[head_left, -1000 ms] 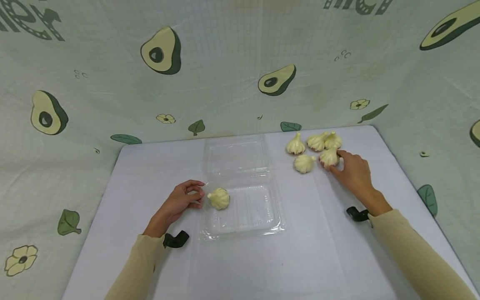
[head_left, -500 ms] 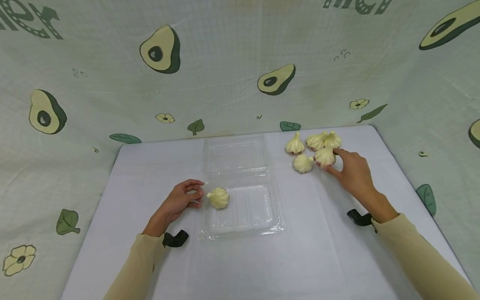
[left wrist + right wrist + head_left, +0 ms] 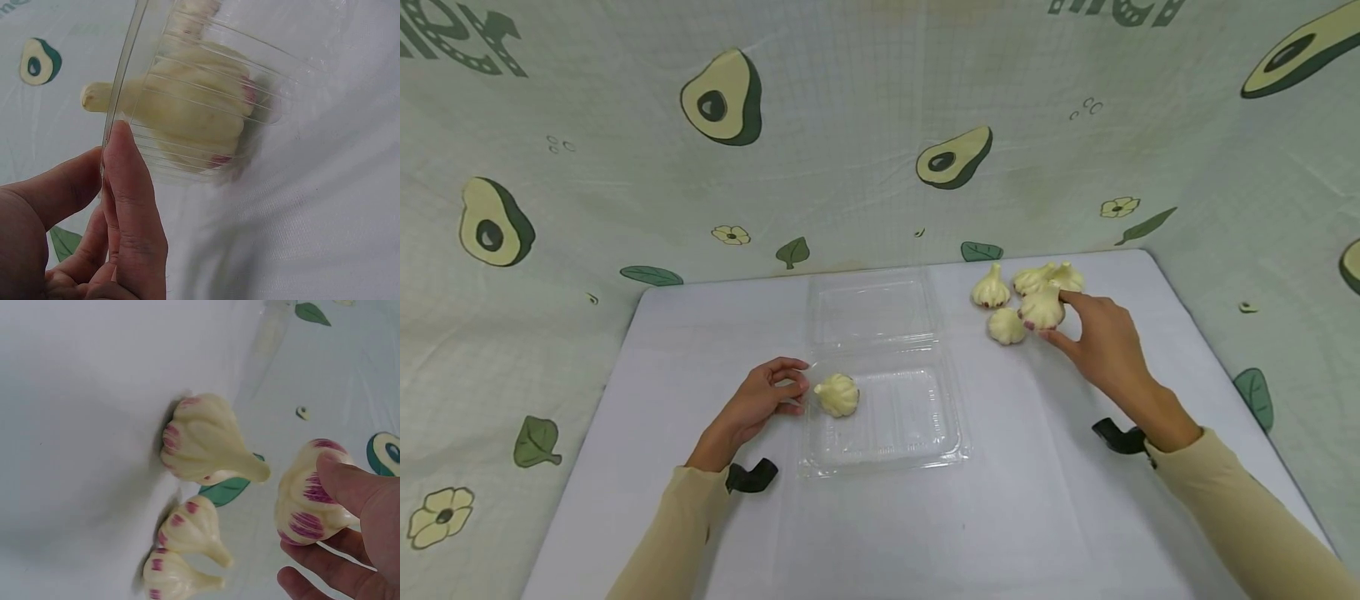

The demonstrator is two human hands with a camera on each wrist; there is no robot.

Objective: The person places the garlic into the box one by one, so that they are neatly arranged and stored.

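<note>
Avocado-print cloth (image 3: 842, 100) backs a white table (image 3: 1000, 517), above which the right hand (image 3: 1105, 342) pinches a garlic bulb (image 3: 1042, 310) between thumb and fingers, near four others (image 3: 990, 289), its stem slanting away and rightward. The left hand (image 3: 767, 400) pinches the left rim of the clear tray (image 3: 917, 417); inside lies another bulb (image 3: 838, 397), long axis sideways, stem pointing left toward that hand.

Head view, upper right: the held garlic (image 3: 1042, 310) partly hides the rear pair (image 3: 1032, 277). Both sleeves (image 3: 658, 542) leave by the bottom edge. Left wrist view: the top edge cuts the box (image 3: 126, 56). Right wrist view: the bottom edge cuts one bulb (image 3: 169, 578), lower left.
</note>
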